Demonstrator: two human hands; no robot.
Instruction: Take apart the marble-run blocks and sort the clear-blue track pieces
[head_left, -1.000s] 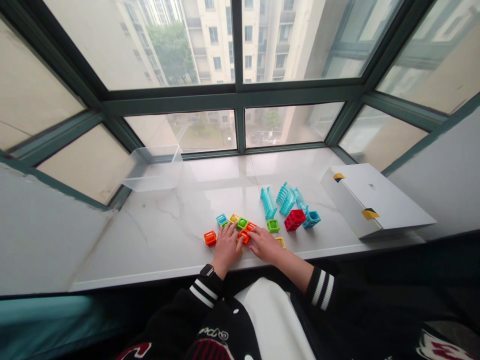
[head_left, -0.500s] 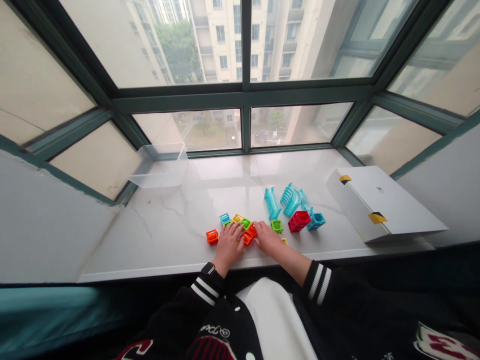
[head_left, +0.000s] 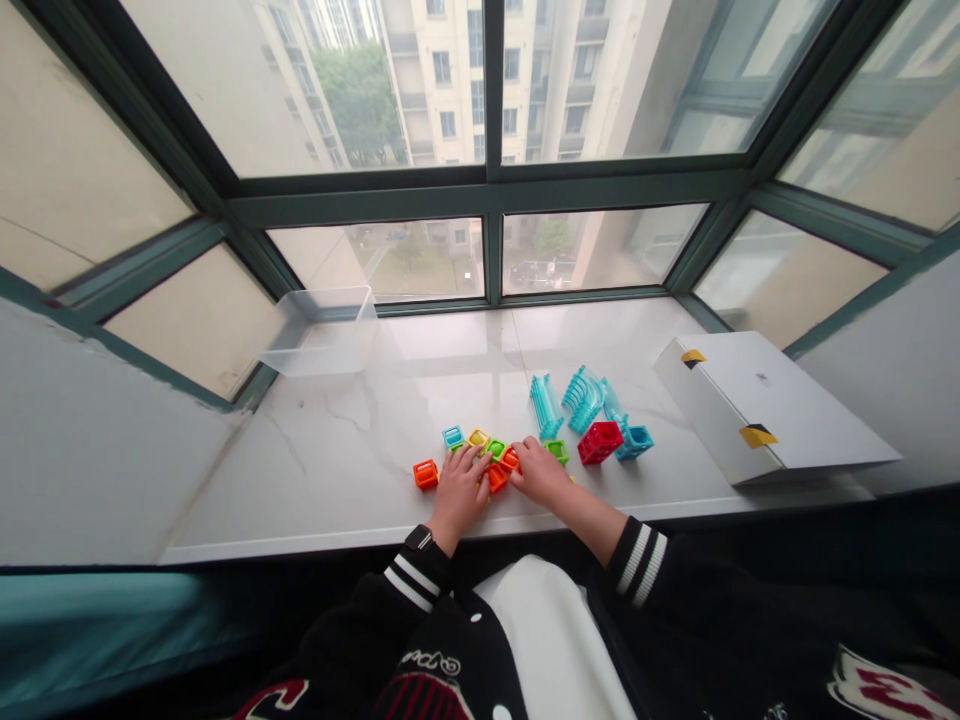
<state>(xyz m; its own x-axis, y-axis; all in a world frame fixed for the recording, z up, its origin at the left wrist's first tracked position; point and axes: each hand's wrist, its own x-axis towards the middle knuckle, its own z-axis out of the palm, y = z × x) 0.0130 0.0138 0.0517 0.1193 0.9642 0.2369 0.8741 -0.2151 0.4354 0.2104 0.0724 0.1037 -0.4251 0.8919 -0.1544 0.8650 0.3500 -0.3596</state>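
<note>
My left hand (head_left: 459,488) lies over a cluster of small plastic building blocks, its fingers and thumb closed around part of it; what is under the palm is hidden. At its thumb sits an orange block (head_left: 497,479), with a green block (head_left: 496,450) just behind. My right hand (head_left: 541,472) pinches another orange block (head_left: 511,459) beside these. A yellow block (head_left: 478,438) and a light blue block (head_left: 453,436) stand beyond my left fingers. To the left is a separate orange-red block (head_left: 425,475). A green block (head_left: 557,451) is partly covered by my right hand.
Right of my hands stand a tall red block (head_left: 600,442) and a blue block (head_left: 634,442). Clear turquoise track pieces (head_left: 583,398) lie behind them. A transparent bin (head_left: 330,345) stands at the back left, a white box (head_left: 780,400) at the right. Windows enclose the white sill.
My right hand has shifted slightly up and right with its orange block, opening a gap to the other orange block. It now covers more of the green block. My left hand stays nearly still.
</note>
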